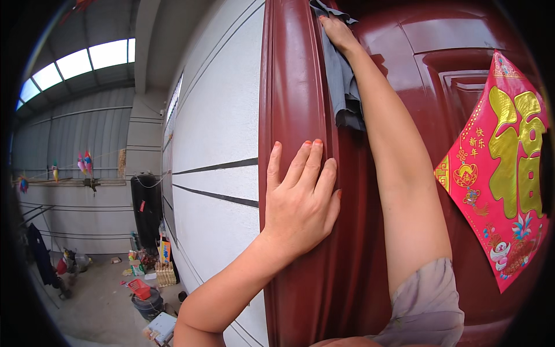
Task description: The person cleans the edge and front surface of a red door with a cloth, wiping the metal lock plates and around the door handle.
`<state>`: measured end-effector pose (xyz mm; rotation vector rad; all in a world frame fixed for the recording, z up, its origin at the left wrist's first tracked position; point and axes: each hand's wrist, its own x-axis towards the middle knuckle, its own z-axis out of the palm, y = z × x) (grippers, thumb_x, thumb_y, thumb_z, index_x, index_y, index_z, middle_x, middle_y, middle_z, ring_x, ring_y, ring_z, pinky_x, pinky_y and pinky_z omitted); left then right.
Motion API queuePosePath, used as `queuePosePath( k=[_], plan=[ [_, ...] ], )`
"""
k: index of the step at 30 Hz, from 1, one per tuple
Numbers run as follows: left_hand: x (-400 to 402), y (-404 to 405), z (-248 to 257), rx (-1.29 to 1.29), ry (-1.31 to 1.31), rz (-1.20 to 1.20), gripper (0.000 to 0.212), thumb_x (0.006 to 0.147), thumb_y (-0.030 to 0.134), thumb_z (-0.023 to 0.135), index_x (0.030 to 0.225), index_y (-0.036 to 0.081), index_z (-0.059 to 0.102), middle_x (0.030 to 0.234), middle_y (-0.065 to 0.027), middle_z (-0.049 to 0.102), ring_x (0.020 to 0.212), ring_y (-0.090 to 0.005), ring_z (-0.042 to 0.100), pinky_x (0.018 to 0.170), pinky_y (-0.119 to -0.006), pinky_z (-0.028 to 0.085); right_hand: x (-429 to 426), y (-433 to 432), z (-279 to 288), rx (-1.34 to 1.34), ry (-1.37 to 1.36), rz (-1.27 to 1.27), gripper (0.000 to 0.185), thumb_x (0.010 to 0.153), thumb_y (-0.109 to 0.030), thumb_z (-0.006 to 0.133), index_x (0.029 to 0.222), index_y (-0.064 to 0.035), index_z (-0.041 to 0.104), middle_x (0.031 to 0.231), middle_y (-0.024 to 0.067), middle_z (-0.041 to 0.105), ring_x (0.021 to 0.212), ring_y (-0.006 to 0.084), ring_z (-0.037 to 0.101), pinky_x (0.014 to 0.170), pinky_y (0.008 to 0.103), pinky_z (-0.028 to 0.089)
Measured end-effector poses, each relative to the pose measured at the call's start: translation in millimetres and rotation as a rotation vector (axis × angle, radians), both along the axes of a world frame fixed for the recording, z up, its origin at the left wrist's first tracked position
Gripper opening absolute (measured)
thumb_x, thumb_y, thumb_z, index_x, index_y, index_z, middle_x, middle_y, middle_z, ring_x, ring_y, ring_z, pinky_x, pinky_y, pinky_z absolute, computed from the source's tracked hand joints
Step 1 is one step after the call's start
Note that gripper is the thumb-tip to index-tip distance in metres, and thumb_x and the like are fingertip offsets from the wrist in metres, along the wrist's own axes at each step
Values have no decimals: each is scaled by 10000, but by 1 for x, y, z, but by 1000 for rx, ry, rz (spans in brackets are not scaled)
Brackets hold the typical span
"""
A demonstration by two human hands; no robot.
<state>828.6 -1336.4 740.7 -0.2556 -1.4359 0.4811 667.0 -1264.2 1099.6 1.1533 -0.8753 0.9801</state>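
Note:
My left hand [301,197] lies flat against the dark red door frame [295,78], its fingers slightly spread and pointing up, with nothing held. Higher up, my right hand [338,32] grips a grey-blue cloth [340,82] against the inner edge of the frame. The cloth hangs down in folds beside my right forearm, and its lower end is darker. Right of that arm is the glossy dark red panelled door [403,99], which bears a pink and gold diamond-shaped decoration [505,173].
A white wall [217,143] with dark stripes adjoins the frame on the left. Farther off stand a black cylindrical tank [146,212], a dark bucket [148,306] with a red plastic basket [138,288] on it, a woven basket [165,274] and a small white-topped table [161,326].

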Motion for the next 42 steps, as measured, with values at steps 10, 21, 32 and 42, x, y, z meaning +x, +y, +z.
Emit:
queuePosePath(
  k=[10,21,32,42],
  plan=[
    [5,-9,-3,3,-30,21,450,763,170,691,1176,19,596,1330,-197,541,1284,-301,489,1131,-554,211,13,-7,-170,-156,281,163,192,871,-114,568,1036,-29,617,1032,224,567,991,420,529,877,476,432],
    [5,-5,-5,-4,-59,-4,480,774,201,692,1210,27,591,1369,-192,512,1315,-300,456,1135,-562,202,52,3,0,77,-210,-254,500,905,-368,461,1182,17,618,1207,305,572,1130,447,559,967,452,448],
    [17,-9,-28,-36,94,-206,117,753,73,641,868,49,639,1135,-135,603,1177,-321,534,1118,-518,237,50,-3,-263,5,63,130,237,924,-113,507,1097,33,578,1115,273,563,1032,452,545,884,476,448],
    [19,6,-68,-55,-1,-171,226,748,121,636,960,44,635,1176,-170,589,1181,-329,534,1098,-536,265,49,7,-432,78,38,73,255,932,-107,512,1140,26,575,1102,218,595,1035,409,544,919,480,405]
  ],
)
